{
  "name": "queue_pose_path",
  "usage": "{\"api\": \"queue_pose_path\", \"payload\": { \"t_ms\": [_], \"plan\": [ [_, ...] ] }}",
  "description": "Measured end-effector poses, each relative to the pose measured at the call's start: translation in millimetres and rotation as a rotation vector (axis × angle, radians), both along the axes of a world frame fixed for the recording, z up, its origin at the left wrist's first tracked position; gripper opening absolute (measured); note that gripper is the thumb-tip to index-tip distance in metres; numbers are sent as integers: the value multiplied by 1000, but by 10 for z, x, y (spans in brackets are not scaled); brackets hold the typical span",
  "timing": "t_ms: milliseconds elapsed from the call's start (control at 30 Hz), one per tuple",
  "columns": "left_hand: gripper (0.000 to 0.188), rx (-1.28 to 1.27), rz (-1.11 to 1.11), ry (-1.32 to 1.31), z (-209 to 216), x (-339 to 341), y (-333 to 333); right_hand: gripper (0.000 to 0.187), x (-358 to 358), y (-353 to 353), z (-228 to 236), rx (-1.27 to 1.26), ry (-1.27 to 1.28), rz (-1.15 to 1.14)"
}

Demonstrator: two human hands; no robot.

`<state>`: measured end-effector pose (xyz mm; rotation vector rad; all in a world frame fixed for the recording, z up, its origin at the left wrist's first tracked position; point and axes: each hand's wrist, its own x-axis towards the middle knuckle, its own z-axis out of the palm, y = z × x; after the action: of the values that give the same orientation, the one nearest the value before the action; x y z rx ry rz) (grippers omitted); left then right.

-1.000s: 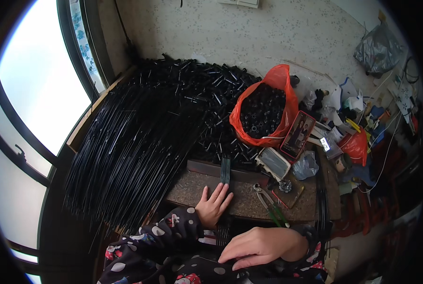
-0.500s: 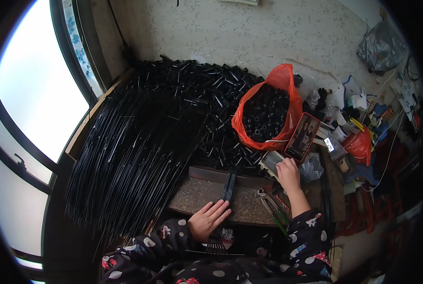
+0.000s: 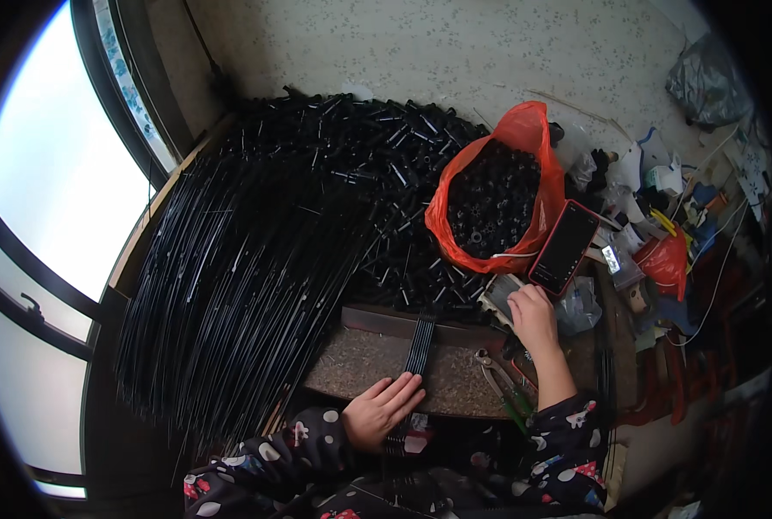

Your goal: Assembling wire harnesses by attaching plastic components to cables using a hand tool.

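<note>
My left hand (image 3: 381, 410) lies flat with fingers apart on the near edge of a brown work board (image 3: 360, 363), touching the near end of a black ribbed strip (image 3: 420, 344) that runs across the board. My right hand (image 3: 532, 311) reaches out to the far right corner of the board, its fingers curled on a small grey box-like object (image 3: 500, 294). A dark phone with a red case (image 3: 564, 247) leans just beyond that hand. An orange plastic bag (image 3: 524, 147) full of small black parts stands behind it.
A large bundle of long black rods (image 3: 230, 285) fans out on the left, with a heap of short black tubes (image 3: 386, 164) behind. Green-handled pliers (image 3: 503, 389) lie on the board's right. Clutter of bags, wires and small items (image 3: 663, 242) fills the right side. Window at left.
My right hand has moved from my lap out to the far right of the board near the phone. The left hand has stayed on the board's near edge.
</note>
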<state>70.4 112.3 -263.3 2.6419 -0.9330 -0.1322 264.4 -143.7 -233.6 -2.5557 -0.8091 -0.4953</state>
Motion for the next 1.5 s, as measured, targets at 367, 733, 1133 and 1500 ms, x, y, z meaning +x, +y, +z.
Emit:
{"api": "queue_pose_path", "payload": {
  "t_ms": [367,733,1133,1500],
  "plan": [
    [77,-15,19,-27,-46,-29,1,15,-283,563,-296,31,214,235],
    [83,4,10,-42,-85,-15,4,9,-259,543,-320,69,173,254],
    [86,-50,27,-65,-81,-34,1,15,-289,608,-265,63,217,276],
    [83,-75,33,-61,-83,-41,-2,12,-272,624,-288,60,207,292]
  ]
}}
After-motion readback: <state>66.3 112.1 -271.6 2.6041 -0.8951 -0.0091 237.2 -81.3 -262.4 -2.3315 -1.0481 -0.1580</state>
